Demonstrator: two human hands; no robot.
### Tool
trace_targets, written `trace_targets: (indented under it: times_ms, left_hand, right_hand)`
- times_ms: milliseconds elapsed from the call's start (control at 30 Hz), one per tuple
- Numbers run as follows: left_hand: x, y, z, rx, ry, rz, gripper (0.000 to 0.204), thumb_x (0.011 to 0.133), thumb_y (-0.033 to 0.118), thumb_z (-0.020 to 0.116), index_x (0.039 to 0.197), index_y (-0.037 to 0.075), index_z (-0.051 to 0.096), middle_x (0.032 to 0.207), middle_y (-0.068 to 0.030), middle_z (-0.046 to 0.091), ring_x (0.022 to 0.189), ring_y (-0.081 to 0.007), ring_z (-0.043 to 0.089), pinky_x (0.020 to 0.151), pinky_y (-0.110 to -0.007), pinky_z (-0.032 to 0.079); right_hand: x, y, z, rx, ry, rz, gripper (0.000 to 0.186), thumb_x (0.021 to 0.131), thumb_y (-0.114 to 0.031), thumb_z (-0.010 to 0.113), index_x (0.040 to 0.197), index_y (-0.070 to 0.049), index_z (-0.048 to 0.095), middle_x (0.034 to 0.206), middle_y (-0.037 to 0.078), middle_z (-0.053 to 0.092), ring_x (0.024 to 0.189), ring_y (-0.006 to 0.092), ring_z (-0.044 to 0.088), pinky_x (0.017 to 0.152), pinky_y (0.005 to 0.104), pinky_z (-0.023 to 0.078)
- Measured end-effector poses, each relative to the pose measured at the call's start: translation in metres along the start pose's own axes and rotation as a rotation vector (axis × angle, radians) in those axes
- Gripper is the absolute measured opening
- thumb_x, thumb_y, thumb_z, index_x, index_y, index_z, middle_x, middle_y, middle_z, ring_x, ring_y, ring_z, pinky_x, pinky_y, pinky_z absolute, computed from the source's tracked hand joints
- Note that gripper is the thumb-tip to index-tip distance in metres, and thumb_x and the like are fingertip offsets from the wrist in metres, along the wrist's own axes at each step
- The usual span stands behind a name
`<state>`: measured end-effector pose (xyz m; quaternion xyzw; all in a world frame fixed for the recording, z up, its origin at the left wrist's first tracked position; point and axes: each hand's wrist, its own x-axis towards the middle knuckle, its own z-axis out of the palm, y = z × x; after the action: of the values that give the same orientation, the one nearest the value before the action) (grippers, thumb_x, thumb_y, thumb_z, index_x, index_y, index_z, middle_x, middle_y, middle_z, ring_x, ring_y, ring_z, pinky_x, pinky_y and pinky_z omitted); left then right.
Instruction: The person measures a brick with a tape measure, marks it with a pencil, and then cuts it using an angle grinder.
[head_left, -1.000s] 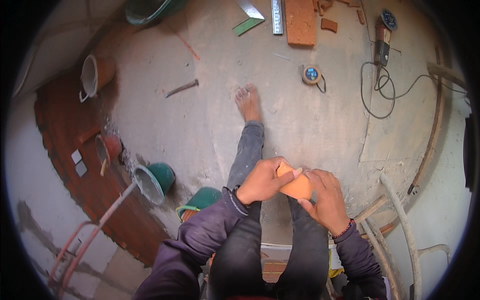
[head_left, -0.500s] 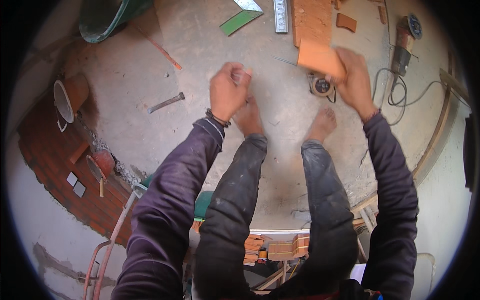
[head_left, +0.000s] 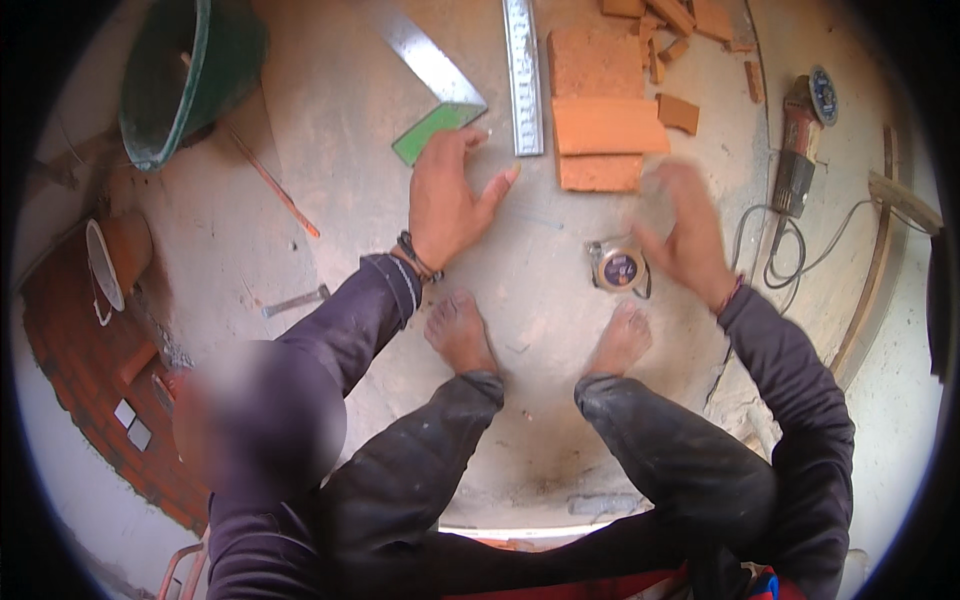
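My left hand (head_left: 447, 205) is open with thumb and fingers apart, beside the green handle (head_left: 435, 130) of a try square, whose steel blade (head_left: 425, 50) runs up to the left. My right hand (head_left: 690, 240), slightly blurred, is open just below and right of an orange tile piece (head_left: 608, 125), which lies on a larger brick slab (head_left: 595, 60). A silver straight rule (head_left: 522, 75) lies left of the slab. A round tape measure (head_left: 618, 267) rests on the floor beside my right hand. Both my bare feet (head_left: 460, 330) are on the floor below my hands.
A green tub (head_left: 150, 80) stands upper left, an orange bucket (head_left: 130, 260) below it. A red stick (head_left: 280, 190) and hammer-like tool (head_left: 295, 300) lie on the floor. An angle grinder (head_left: 800, 140) with looped cord lies right. Broken pieces (head_left: 675, 110) sit upper right; walls border both sides.
The tile piece, earlier held, now lies released on the slab. My right hand has moved away from it and opened. My view has moved forward; my hands are higher in it than a second ago.
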<state>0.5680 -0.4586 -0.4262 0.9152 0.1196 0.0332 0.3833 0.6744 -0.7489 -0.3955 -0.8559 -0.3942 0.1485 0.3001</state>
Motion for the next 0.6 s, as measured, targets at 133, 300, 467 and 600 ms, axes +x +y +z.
trace_targets:
  times_ms: [133,300,467,600]
  left_hand:
    - [-0.005,0.006,-0.001,-0.023,-0.111,0.115,0.042,0.082,0.024,0.079,0.112,0.003,0.059,0.102,-0.0157,0.059,0.092,-0.0313,0.06,0.082,-0.041,0.049]
    - [-0.019,0.029,0.014,-0.192,-0.35,0.16,0.038,0.086,0.02,0.076,0.115,0.002,0.058,0.105,-0.0156,0.06,0.087,-0.0285,0.064,0.077,-0.037,0.053]
    - [-0.025,0.068,0.017,-0.468,-0.535,0.042,0.039,0.095,0.023,0.07,0.126,0.001,0.059,0.111,-0.0116,0.063,0.092,-0.0189,0.064,0.082,-0.032,0.055]
    - [-0.016,0.071,0.019,-0.47,-0.514,-0.028,0.036,0.094,0.025,0.072,0.12,0.001,0.062,0.099,-0.0058,0.064,0.086,-0.0125,0.06,0.078,-0.029,0.053]
  right_hand:
    - [-0.037,-0.028,0.012,-0.038,-0.33,0.038,0.064,0.068,-0.018,0.084,0.122,-0.005,0.053,0.12,0.019,0.051,0.112,0.038,0.05,0.094,0.0451,0.046]
    - [-0.044,-0.002,0.037,-0.161,-0.494,-0.064,0.074,0.062,-0.022,0.086,0.123,-0.003,0.05,0.117,0.018,0.052,0.112,0.0367,0.05,0.091,0.0446,0.047]
    - [-0.016,-0.01,0.002,0.197,-0.472,-0.085,0.072,0.062,-0.024,0.085,0.119,-0.001,0.048,0.111,0.021,0.055,0.106,0.0385,0.055,0.09,0.0438,0.047]
    - [0.02,-0.024,-0.027,0.339,-0.531,-0.083,0.068,0.061,-0.024,0.084,0.113,-0.001,0.048,0.101,0.022,0.061,0.096,0.0411,0.061,0.083,0.0441,0.05]
